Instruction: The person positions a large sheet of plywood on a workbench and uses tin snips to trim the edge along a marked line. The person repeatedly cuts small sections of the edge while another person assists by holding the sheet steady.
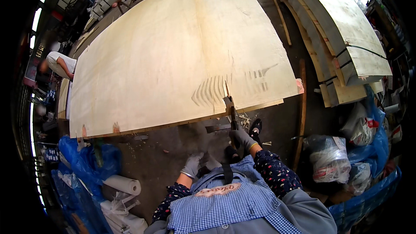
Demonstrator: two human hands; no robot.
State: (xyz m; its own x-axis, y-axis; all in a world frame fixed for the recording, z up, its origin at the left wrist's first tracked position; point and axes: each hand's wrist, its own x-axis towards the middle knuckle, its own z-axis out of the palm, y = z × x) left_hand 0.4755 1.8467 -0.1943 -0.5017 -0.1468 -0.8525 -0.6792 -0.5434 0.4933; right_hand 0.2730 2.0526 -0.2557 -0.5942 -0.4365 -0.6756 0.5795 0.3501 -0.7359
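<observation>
My right hand [243,139], in a grey glove, is closed around the handle of a dark, narrow hand tool [233,115]. The tool's far end meets the near edge of a large pale plywood sheet [151,60], where the wood is split and a thin sliver [226,89] stands out. Its exact kind cannot be made out. My left hand [192,165], also gloved in grey, hangs low in front of my checked apron, apart from the sheet. Its fingers are too unclear to read. Dark curved streaks mark the sheet near the split.
Wood chips [245,121] lie on the floor by my shoes. Strapped sheets [355,56] are stacked at the right, beside a long wooden strip [300,117]. Wrapped bundles [327,158] lie at right; blue plastic [91,156] and a white roll [123,185] at left. Another person [60,64] is at the sheet's left edge.
</observation>
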